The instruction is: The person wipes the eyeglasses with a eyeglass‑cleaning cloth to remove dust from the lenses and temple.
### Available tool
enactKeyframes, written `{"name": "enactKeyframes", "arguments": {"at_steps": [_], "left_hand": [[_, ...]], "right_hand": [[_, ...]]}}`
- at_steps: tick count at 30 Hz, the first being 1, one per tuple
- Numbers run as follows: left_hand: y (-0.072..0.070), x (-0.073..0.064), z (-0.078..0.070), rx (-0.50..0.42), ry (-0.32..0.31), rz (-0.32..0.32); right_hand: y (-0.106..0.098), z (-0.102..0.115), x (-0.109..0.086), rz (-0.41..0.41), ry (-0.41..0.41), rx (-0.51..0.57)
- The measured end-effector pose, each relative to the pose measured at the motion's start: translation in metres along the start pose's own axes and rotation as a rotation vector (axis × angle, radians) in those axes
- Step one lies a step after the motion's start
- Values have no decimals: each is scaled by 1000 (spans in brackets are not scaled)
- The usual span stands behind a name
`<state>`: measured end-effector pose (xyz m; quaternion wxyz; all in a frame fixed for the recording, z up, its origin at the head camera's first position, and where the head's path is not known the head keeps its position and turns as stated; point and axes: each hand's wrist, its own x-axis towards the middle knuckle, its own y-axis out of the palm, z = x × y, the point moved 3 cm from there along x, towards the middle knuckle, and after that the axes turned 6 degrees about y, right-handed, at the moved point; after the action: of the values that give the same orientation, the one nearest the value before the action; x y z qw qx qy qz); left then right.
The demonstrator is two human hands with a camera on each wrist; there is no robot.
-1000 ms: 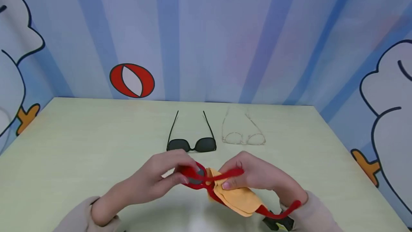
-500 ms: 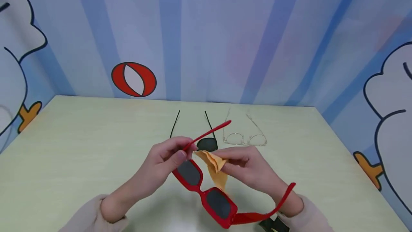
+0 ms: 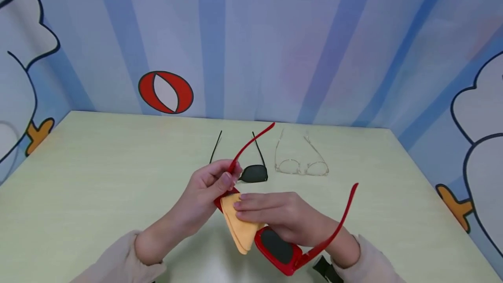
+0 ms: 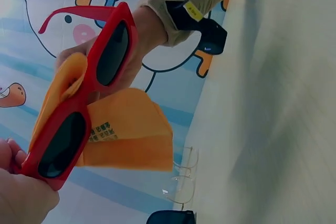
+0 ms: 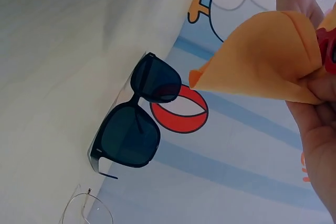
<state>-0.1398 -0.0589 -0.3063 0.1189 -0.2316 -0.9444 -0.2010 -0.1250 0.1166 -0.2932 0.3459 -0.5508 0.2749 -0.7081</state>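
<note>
In the head view my left hand (image 3: 200, 200) pinches the red sunglasses (image 3: 279, 248) at the left end, beside the hinge. The frame hangs tilted above the table, both temples unfolded. My right hand (image 3: 291, 215) holds a folded orange cleaning cloth (image 3: 235, 224) over the left lens, its fingers lying along the cloth. From the left wrist, the cloth (image 4: 128, 129) shows on both sides of the red frame (image 4: 113, 53), near the bridge. The right wrist view shows thumb and fingers pinching the cloth (image 5: 262, 59); most of the sunglasses are out of that view.
Black sunglasses (image 3: 254, 174) lie on the table (image 3: 129, 165) behind the hands, partly hidden by the left one. Thin clear-framed glasses (image 3: 304, 168) lie to their right. A printed blue backdrop (image 3: 251, 47) stands along the table's back edge. A black device (image 3: 328, 269) sits at the right wrist.
The cloth came off the red sunglasses, baring both lenses, and now covers the left lens. The sunglasses turned so that one temple points up and away. The right hand shifted left.
</note>
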Motion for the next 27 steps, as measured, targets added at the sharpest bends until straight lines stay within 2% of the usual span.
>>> {"name": "enactKeyframes", "arguments": {"at_steps": [7, 14, 20, 27], "left_hand": [[4, 0, 3, -42, -72, -4], [6, 1, 2, -68, -61, 7], [7, -1, 0, -81, -50, 11], [5, -2, -4, -23, -20, 17]], "right_hand": [[3, 2, 6, 34, 9, -46], [4, 5, 9, 30, 24, -67], [1, 6, 12, 2, -14, -47], [-2, 9, 9, 9, -8, 22]]}}
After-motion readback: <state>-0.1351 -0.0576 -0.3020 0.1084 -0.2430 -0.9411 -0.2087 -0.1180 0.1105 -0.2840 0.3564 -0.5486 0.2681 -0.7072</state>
